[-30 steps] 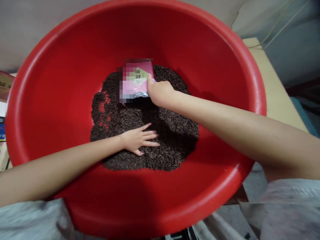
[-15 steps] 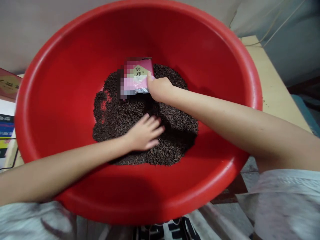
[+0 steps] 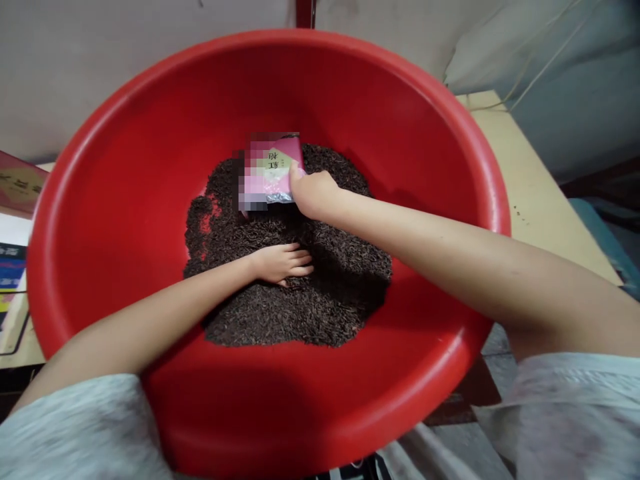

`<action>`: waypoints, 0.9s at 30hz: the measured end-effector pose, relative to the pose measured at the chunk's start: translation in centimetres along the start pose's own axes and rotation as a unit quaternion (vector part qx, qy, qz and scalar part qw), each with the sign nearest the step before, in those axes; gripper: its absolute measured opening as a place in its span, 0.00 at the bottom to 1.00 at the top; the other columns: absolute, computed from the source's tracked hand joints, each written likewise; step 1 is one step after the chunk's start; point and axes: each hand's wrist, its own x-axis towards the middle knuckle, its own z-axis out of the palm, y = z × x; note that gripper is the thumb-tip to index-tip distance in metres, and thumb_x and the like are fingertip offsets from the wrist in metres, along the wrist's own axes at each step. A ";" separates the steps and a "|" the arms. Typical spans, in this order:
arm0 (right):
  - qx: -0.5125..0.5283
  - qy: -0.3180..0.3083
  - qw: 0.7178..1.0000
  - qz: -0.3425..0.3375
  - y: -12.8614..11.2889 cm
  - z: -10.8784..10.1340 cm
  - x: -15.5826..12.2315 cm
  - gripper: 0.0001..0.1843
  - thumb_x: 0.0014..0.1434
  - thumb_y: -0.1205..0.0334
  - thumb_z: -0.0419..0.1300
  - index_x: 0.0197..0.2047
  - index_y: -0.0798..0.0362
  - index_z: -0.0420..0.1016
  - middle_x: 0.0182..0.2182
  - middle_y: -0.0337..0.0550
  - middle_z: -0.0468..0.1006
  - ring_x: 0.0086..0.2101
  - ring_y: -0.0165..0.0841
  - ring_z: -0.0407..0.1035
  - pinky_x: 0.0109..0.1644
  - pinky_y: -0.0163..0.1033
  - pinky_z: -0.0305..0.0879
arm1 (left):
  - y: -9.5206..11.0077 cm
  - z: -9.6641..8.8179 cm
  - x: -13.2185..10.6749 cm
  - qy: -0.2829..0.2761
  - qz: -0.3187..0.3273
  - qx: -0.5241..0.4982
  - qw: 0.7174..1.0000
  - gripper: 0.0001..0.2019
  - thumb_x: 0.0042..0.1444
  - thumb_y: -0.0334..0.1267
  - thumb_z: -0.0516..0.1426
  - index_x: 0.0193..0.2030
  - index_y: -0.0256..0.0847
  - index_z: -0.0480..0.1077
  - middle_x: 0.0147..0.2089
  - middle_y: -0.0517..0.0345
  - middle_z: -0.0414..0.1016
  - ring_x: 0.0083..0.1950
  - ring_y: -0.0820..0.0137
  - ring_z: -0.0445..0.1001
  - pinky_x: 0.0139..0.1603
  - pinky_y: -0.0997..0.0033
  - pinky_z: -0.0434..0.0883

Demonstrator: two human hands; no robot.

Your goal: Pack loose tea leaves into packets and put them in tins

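Dark dried tea leaves (image 3: 280, 320) lie heaped in the bottom of a large red plastic basin (image 3: 100, 167). My right hand (image 3: 316, 193) grips the right side of a pink tea packet (image 3: 280, 181), its thumb on the printed front. The packet has a yellow-green label with dark characters and a silvery lower edge; its left part is blurred by pixels. On the heap below it, my left hand (image 3: 285, 263) rests palm down with fingers stretched out to the right, their tips against the leaves. Nothing shows in that hand.
The basin stands on a pale wooden table (image 3: 540, 180), whose right part carries a few loose crumbs. At the left edge are a reddish printed box (image 3: 20, 185) and a colourful printed item (image 3: 11, 270). A pale wall rises behind, with thin cables at the right.
My left hand has gone down onto the leaves and a little left, its fingers less spread. My right hand still holds the packet over the heap. The view has shifted slightly.
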 end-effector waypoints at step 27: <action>-0.003 -0.035 0.999 -0.007 0.1 -0.4 -0.2 0.38 0.57 0.76 0.44 0.68 0.68 0.31 0.50 0.67 0.71 0.49 0.42 0.69 0.50 0.43 0.65 | -1.9 -0.5 0.4 -0.009 -0.081 -0.036 0.996 0.30 0.44 0.40 0.65 0.57 0.44 0.66 0.63 0.46 0.61 0.65 0.57 0.59 0.67 0.49 0.49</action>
